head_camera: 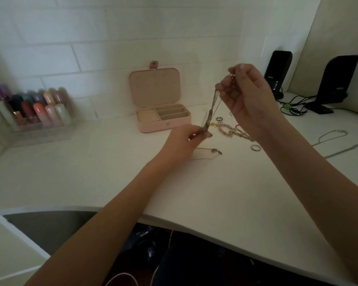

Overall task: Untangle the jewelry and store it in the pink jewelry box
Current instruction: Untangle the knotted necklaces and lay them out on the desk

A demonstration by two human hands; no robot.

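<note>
Nearest the head camera, two bare forearms cross the curved front edge of the white bench [225, 193], which runs from lower left toward lower right over a dark gap beneath. Left hand [182, 141] sits low, just above the bench surface, fingers curled and pinching the lower end of the tangled chains [212, 108]. Right hand [248, 96] is raised higher and to the right, thumb and fingertips pinching the upper end of the same bundle. Long axis of the chains runs steeply, from the left hand up and slightly rightward to the right hand; the strands are drawn fairly taut and clear of the bench. Pink jewelry box [163, 118] stands open behind the left hand, near the tiled wall, lid upright, compartments facing up; none of the held chains touch it. Loose jewelry pile [234, 131] lies on the bench just beyond the hands, with a ring [256, 148] to its right and a clasped chain [215, 151] lying just right of the left hand. Further chains [332, 134] lie well to the right. Open bench surface extends left of the hands to a clear organiser of bottles [35, 110] at the wall. Two black stands [335, 83] with cables occupy the far right corner.
</note>
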